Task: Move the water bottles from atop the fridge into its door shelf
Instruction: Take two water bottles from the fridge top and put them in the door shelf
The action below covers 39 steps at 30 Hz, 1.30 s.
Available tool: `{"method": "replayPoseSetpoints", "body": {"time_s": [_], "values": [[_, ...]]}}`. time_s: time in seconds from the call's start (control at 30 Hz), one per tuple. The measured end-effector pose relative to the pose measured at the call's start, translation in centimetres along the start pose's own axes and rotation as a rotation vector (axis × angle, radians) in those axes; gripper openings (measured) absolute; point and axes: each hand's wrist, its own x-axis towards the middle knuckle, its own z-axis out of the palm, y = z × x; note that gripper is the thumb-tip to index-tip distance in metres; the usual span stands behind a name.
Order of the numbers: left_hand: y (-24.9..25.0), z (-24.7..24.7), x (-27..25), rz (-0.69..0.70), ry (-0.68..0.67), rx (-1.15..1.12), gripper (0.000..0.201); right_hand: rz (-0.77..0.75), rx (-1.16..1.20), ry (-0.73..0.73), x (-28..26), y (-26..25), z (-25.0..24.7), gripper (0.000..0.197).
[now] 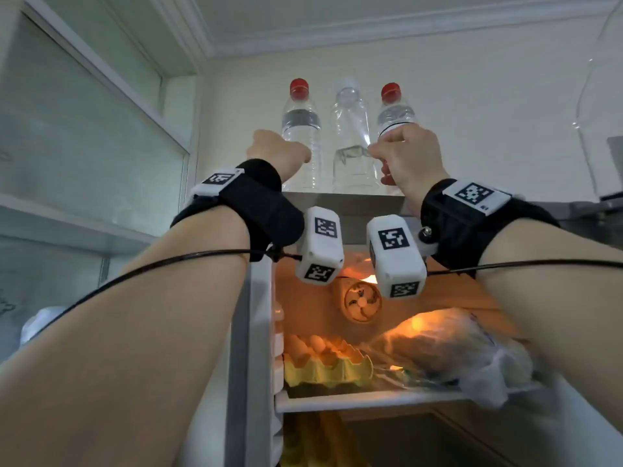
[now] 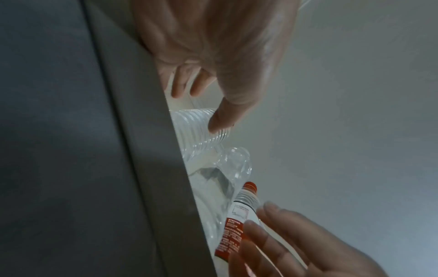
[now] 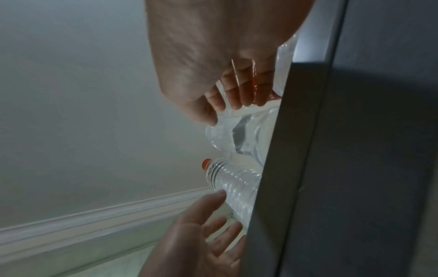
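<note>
Three bottles upright in a row atop the fridge: left bottle, red-capped; middle bottle, clear; right bottle, red-capped. Left hand at the left bottle, fingers loosely spread, thumb touching its ribbed side. Right hand wrapped round the right bottle. Inside the fridge, below: egg tray holding eggs, then a bulging plastic bag on the same shelf.

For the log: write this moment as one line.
left hand: thumb touches left bottle | right hand: grips right bottle | middle bottle: stands atop fridge
</note>
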Motion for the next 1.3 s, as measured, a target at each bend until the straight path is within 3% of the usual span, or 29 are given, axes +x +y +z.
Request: {"method": "replayPoseSetpoints", "body": {"time_s": [0.2, 0.37, 0.47, 0.63, 0.7, 0.77, 0.9, 1.1, 1.3], "values": [[0.3, 1.5, 1.1, -0.005, -0.111, 0.222, 0.075, -0.036, -0.063, 0.014, 0.3, 1.3, 0.1, 0.015], [0.3, 2.1, 0.6, 0.059, -0.081, 0.326, 0.064, -0.049, -0.124, 0.037, -0.1, 1.5, 0.1, 0.016], [0.2, 1.8, 0.1, 0.069, -0.038, 0.198, 0.059, -0.094, -0.197, 0.056, -0.1, 1.6, 0.3, 0.014], [-0.4, 0.2, -1.2, 0.105, 0.057, -0.181, 0.060, -0.187, -0.344, 0.065, 0.1, 0.6, 0.9, 0.037], [-0.7, -0.6, -2.1, 0.170, 0.106, -0.297, 0.072, -0.216, -0.393, 0.055, 0.2, 0.1, 1.3, 0.045], [-1.2, -1.3, -2.6, 0.227, 0.150, -0.388, 0.070, -0.233, -0.447, 0.045, 0.4, -0.4, 2.0, 0.052], [-2.0, -2.3, -3.6, 0.250, 0.158, -0.450, 0.059, -0.244, -0.596, 0.008, 1.2, -0.9, 3.4, 0.066], [-2.6, -2.7, -4.1, 0.307, 0.134, -0.429, 0.068, -0.129, -0.767, -0.006, 1.6, -0.3, 4.7, 0.085], [-3.2, -2.8, -4.0, 0.322, 0.121, -0.459, 0.068, -0.076, -0.680, 0.031, 1.5, 0.0, 4.7, 0.070]]}}
